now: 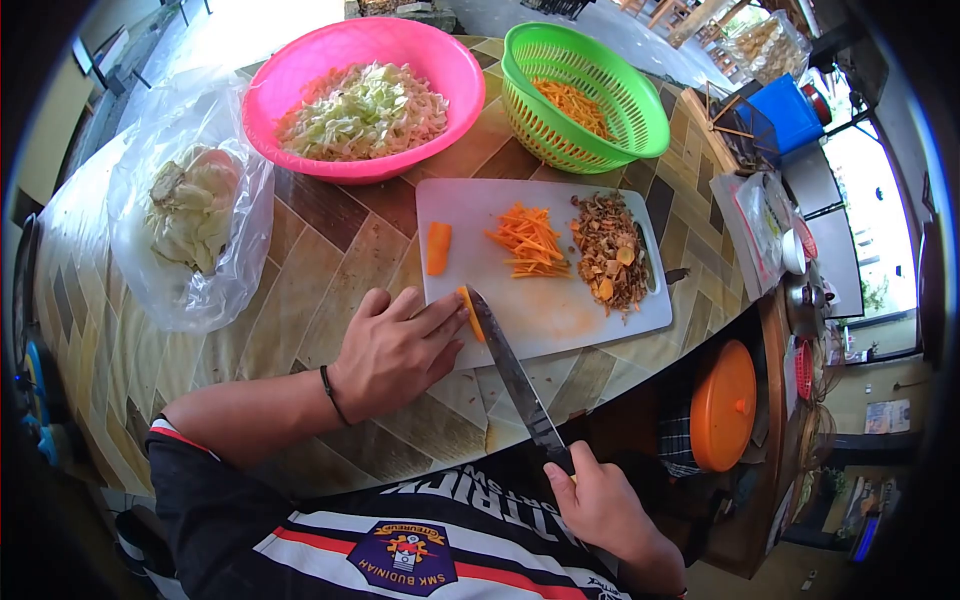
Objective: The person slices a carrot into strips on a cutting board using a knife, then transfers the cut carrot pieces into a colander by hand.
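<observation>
My left hand (400, 345) has its fingers bent against a carrot piece (470, 314), pinning it at the near left edge of the white cutting board (600, 342). My right hand (603, 505) is wrapped around the handle of a kitchen knife (516, 378). The blade's tip end lies right beside the carrot piece, close to my left fingertips. Another carrot chunk (438, 248) sits at the board's left side. A pile of carrot strips (530, 240) rests mid-board, and a heap of brownish peelings and scraps (612, 252) is to its right.
Behind the board stand a pink basin (462, 85) of shredded cabbage (365, 110) and a green colander (640, 125) with carrot strips. A clear plastic bag (150, 285) holding a cabbage (192, 210) lies left. An orange lidded container (722, 405) is beyond the table's right edge.
</observation>
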Demonstrator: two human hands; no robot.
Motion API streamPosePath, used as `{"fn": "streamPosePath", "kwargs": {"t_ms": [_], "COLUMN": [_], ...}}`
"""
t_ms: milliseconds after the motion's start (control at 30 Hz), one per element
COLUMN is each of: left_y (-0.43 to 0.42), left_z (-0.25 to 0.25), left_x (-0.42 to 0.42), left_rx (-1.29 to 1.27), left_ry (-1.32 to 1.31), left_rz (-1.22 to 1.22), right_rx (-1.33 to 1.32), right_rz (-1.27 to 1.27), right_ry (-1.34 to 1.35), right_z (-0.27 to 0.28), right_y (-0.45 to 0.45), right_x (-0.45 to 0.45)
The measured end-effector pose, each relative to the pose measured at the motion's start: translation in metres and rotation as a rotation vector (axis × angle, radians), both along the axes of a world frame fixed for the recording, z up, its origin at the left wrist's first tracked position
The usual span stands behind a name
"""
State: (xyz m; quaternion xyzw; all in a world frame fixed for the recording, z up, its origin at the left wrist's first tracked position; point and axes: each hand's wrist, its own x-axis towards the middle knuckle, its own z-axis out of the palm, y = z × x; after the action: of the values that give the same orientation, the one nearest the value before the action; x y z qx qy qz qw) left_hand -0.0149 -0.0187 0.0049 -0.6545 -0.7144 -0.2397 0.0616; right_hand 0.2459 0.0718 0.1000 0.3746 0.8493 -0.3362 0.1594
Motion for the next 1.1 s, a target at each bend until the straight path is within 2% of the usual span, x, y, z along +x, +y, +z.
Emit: {"fn": "streamPosePath", "kwargs": {"t_ms": [433, 667, 767, 900, 1100], "left_y": [0.002, 0.002, -0.001, 0.002, 0.001], "left_z": [0.001, 0.004, 0.003, 0.001, -0.004], "left_x": [0.001, 0.003, 0.000, -0.004, -0.006], "left_rx": [-0.025, -0.031, -0.021, 0.022, 0.067], "left_ry": [0.023, 0.053, 0.067, 0.041, -0.001], "left_rz": [-0.010, 0.008, -0.001, -0.062, -0.059], "right_rx": [-0.017, 0.072, 0.078, 0.106, 0.102], "right_rz": [0.059, 0.099, 0.090, 0.088, 0.061], "right_ry": [-0.160, -0.090, -0.163, -0.075, -0.041], "right_z": [-0.003, -0.012, -0.006, -0.013, -0.011], "right_y": [-0.002, -0.002, -0.005, 0.003, 0.003], "right_x": [-0.012, -0.026, -0.018, -0.042, -0.013]}}
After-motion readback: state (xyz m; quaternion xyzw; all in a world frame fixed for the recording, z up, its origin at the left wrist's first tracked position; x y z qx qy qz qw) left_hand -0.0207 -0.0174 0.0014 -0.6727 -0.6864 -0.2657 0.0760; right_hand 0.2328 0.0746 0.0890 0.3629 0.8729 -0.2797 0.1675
